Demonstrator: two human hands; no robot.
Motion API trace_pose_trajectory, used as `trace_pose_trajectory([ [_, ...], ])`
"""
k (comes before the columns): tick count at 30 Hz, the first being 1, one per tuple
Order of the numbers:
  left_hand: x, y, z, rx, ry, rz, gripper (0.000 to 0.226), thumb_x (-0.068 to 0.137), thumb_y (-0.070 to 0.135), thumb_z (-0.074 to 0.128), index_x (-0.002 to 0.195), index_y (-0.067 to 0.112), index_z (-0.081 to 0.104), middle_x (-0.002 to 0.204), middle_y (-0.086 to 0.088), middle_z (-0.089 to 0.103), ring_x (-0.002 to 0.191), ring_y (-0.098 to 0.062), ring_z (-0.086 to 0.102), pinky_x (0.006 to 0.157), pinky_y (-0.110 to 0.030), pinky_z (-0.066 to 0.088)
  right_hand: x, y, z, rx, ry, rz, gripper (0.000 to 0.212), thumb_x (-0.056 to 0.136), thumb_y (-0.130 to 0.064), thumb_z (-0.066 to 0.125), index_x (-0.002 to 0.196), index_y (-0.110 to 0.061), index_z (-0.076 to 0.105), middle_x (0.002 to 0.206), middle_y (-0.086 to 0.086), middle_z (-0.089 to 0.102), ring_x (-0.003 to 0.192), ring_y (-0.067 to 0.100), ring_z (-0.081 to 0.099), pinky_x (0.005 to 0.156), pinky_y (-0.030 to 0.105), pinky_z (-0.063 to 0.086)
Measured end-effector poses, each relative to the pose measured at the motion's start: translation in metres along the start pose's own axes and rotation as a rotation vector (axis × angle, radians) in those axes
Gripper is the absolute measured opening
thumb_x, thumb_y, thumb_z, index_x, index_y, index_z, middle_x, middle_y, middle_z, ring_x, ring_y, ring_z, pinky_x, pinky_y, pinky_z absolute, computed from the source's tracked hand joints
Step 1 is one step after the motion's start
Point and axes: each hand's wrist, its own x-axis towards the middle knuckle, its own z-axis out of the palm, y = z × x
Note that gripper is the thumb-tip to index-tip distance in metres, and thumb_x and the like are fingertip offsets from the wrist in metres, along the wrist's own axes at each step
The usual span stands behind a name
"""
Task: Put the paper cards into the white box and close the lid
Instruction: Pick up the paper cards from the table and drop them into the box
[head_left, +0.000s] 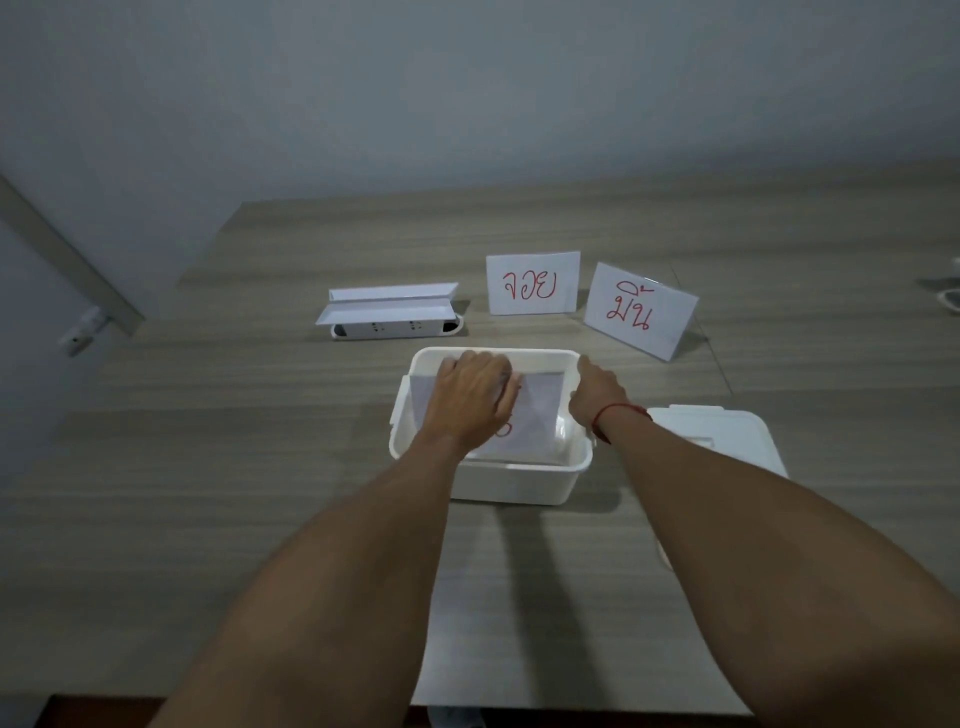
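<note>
The open white box (519, 480) stands in the middle of the table. A paper card with red writing (535, 410) lies tilted inside it. My left hand (475, 395) presses down on this card, fingers curled over its far edge. My right hand (597, 392) rests on the box's right rim, with a red string on the wrist; what its fingers grip is hidden. Two more folded cards stand upright behind the box: one (532, 284) straight behind and one (639, 310) to the right. The white lid (727, 436) lies to the right of the box, partly under my right forearm.
A white power strip (397, 328) with a folded white card (389, 304) on top lies at the back left. The wooden table (234, 467) ends at a wall behind and drops off at the left edge. A small object (950, 299) shows at the far right.
</note>
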Motion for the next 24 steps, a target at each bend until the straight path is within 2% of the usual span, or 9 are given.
trace_pose_trajectory([
  [4,-0.026,-0.006,0.025,-0.021,-0.358,-0.109,0.033,0.1,0.037,0.035,0.108,0.016,0.058,0.109,-0.009,0.064,0.107,-0.031,0.055,0.093,-0.041,0.036,0.001,0.006,-0.003,0.022,0.004,0.008,0.064,0.095,-0.01,0.044,0.152,-0.018,0.018,0.149,0.021,0.034,0.132,0.04,0.042,0.11,0.042,0.038],
  [7,-0.023,-0.007,0.025,-0.164,-0.494,-0.217,0.039,0.098,0.044,0.035,0.089,0.016,0.062,0.103,-0.008,0.069,0.104,-0.03,0.059,0.093,-0.041,0.038,0.002,0.007,-0.003,0.028,0.002,-0.001,0.063,0.095,-0.009,0.043,0.152,-0.018,0.019,0.149,0.021,0.034,0.133,0.04,0.042,0.111,0.042,0.037],
  [9,-0.017,-0.01,0.018,-0.238,-0.47,-0.275,0.053,0.097,0.047,0.034,0.068,0.011,0.06,0.085,-0.009,0.069,0.09,-0.032,0.063,0.086,-0.039,0.044,0.002,0.007,-0.004,0.033,0.007,-0.009,0.062,0.095,-0.008,0.043,0.152,-0.017,0.02,0.148,0.021,0.036,0.132,0.04,0.043,0.111,0.043,0.038],
  [10,-0.015,-0.014,0.015,-0.224,-0.388,-0.29,0.055,0.097,0.045,0.035,0.07,0.008,0.064,0.083,-0.011,0.07,0.087,-0.033,0.064,0.083,-0.039,0.046,0.003,0.007,-0.004,0.035,0.01,-0.013,0.062,0.095,-0.007,0.043,0.152,-0.017,0.021,0.147,0.021,0.037,0.131,0.04,0.043,0.11,0.043,0.039],
  [12,-0.013,-0.026,0.01,-0.117,-0.132,-0.332,0.037,0.095,0.035,0.044,0.091,0.009,0.07,0.095,-0.012,0.07,0.095,-0.032,0.063,0.085,-0.038,0.047,0.003,0.008,-0.004,0.036,0.014,-0.017,0.061,0.094,-0.007,0.043,0.15,-0.017,0.023,0.145,0.021,0.039,0.13,0.04,0.045,0.109,0.043,0.04],
  [14,-0.012,-0.038,0.005,-0.047,0.005,-0.448,0.032,0.092,0.029,0.051,0.118,0.013,0.062,0.114,-0.011,0.064,0.11,-0.03,0.057,0.094,-0.039,0.043,0.006,0.009,-0.005,0.038,0.022,-0.024,0.057,0.091,-0.005,0.044,0.146,-0.017,0.031,0.14,0.02,0.045,0.126,0.04,0.049,0.106,0.043,0.043],
  [16,-0.01,-0.05,0.002,-0.091,-0.008,-0.647,0.049,0.09,0.034,0.055,0.134,0.013,0.048,0.128,-0.014,0.056,0.121,-0.033,0.051,0.1,-0.043,0.041,0.009,0.008,-0.008,0.044,0.048,-0.03,0.048,0.09,-0.007,0.048,0.136,-0.015,0.042,0.133,0.018,0.052,0.119,0.039,0.054,0.101,0.043,0.047],
  [19,-0.002,-0.063,0.013,-0.242,-0.148,-0.9,0.075,0.086,0.049,0.058,0.144,0.009,0.032,0.14,-0.017,0.048,0.129,-0.037,0.047,0.103,-0.047,0.041,0.019,0.005,-0.015,-0.019,0.126,-0.017,0.038,0.094,-0.03,0.05,0.126,-0.01,0.049,0.126,0.015,0.057,0.114,0.036,0.057,0.095,0.042,0.047],
  [24,0.026,-0.074,0.038,-0.278,-0.231,-0.936,0.047,0.096,0.037,0.048,0.123,-0.002,0.054,0.126,-0.022,0.06,0.118,-0.039,0.057,0.093,-0.043,0.047,0.062,0.008,-0.031,-0.068,0.289,0.03,0.043,0.095,-0.04,0.042,0.118,-0.006,0.054,0.12,0.017,0.058,0.109,0.034,0.058,0.099,0.046,0.044],
])
